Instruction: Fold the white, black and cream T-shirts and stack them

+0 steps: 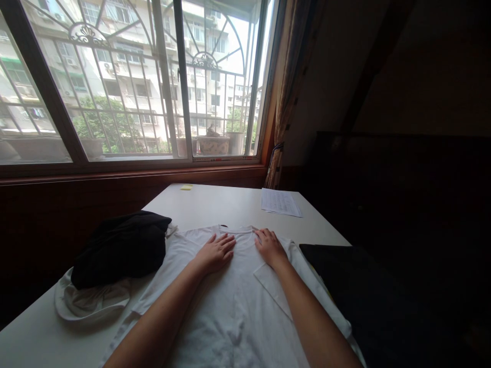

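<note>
A white T-shirt point(226, 306) lies spread on the white table, its neckline toward the window. My left hand point(218, 250) rests flat on the shirt just left of the collar, fingers apart. At the right side of the collar, my right hand point(269, 246) lies on the fabric with bent fingers; whether it pinches any cloth cannot be made out. Below my right hand, a sleeve is folded inward over the shirt's front, partly covered by my forearm. The lower end of the shirt runs out of view.
Black clothing point(123, 245) is heaped over white fabric point(92, 301) on the left. Dark folded cloth point(337, 260) lies on the right. Printed sheets point(281, 202) and a yellow note point(186, 187) are on the table's point(218, 204) far part, before a barred window.
</note>
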Action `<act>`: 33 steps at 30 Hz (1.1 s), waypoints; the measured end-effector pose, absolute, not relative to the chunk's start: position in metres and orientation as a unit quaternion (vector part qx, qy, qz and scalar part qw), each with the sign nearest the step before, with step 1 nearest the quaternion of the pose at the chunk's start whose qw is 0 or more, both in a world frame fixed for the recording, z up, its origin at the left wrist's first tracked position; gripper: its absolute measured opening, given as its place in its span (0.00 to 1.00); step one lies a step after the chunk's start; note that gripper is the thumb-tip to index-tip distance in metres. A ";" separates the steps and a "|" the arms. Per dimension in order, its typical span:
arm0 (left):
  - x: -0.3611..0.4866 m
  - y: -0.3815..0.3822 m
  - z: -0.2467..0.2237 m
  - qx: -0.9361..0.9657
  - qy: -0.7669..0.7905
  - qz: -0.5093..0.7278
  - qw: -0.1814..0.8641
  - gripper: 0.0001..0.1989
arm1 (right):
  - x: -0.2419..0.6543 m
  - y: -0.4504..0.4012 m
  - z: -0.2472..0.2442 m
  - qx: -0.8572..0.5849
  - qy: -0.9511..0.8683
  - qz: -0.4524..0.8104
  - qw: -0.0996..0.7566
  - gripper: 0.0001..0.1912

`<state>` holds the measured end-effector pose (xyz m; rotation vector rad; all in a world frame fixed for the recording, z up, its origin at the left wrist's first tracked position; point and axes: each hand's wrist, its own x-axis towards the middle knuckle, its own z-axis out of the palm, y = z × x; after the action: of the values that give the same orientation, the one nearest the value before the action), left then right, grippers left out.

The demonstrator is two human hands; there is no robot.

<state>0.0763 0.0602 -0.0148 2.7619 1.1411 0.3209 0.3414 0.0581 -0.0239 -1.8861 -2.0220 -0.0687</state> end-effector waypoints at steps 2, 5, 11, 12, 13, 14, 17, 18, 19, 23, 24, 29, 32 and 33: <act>0.076 0.059 -0.014 0.916 0.380 0.104 0.069 0.27 | 0.341 0.058 -0.024 -0.670 -0.719 -0.022 0.186 0.21; 0.076 0.056 -0.013 0.916 0.381 0.105 0.071 0.27 | 0.341 0.057 -0.023 -0.670 -0.719 -0.022 0.184 0.22; 0.074 0.047 -0.012 0.913 0.386 0.109 0.073 0.27 | 0.339 0.051 -0.022 -0.667 -0.721 -0.024 0.186 0.21; 0.074 0.046 -0.012 0.913 0.386 0.109 0.072 0.27 | 0.339 0.050 -0.022 -0.666 -0.722 -0.025 0.186 0.21; 0.074 0.045 -0.012 0.913 0.386 0.109 0.070 0.27 | 0.338 0.049 -0.022 -0.664 -0.723 -0.026 0.187 0.21; 0.074 0.044 -0.012 0.914 0.385 0.110 0.069 0.27 | 0.338 0.048 -0.023 -0.663 -0.724 -0.027 0.188 0.21; 0.073 0.045 -0.014 0.916 0.379 0.113 0.073 0.27 | 0.338 0.045 -0.023 -0.660 -0.727 -0.028 0.187 0.21; 0.072 0.045 -0.014 0.915 0.379 0.116 0.077 0.28 | 0.339 0.044 -0.023 -0.660 -0.727 -0.028 0.186 0.21; 0.070 0.046 -0.015 0.913 0.381 0.120 0.081 0.28 | 0.339 0.044 -0.023 -0.660 -0.727 -0.028 0.185 0.21; 0.050 0.047 -0.016 0.881 0.455 0.124 0.040 0.29 | 0.341 0.042 -0.021 -0.657 -0.730 -0.023 0.186 0.21; 0.041 0.045 -0.016 0.866 0.484 0.124 0.017 0.28 | 0.342 0.043 -0.020 -0.657 -0.730 -0.021 0.188 0.21; -0.008 0.035 -0.014 0.788 0.595 0.146 -0.055 0.26 | 0.346 0.045 -0.022 -0.658 -0.727 -0.013 0.199 0.21; -0.028 0.032 -0.014 0.761 0.627 0.153 -0.072 0.24 | 0.347 0.047 -0.024 -0.660 -0.724 -0.009 0.199 0.21; -0.032 0.032 -0.015 0.757 0.630 0.154 -0.074 0.23 | 0.347 0.048 -0.024 -0.661 -0.723 -0.008 0.198 0.21</act>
<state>-0.0324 0.0320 -0.0150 2.4976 2.0793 0.5072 0.3473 0.0477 -0.0240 -1.8499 -2.0240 -0.0224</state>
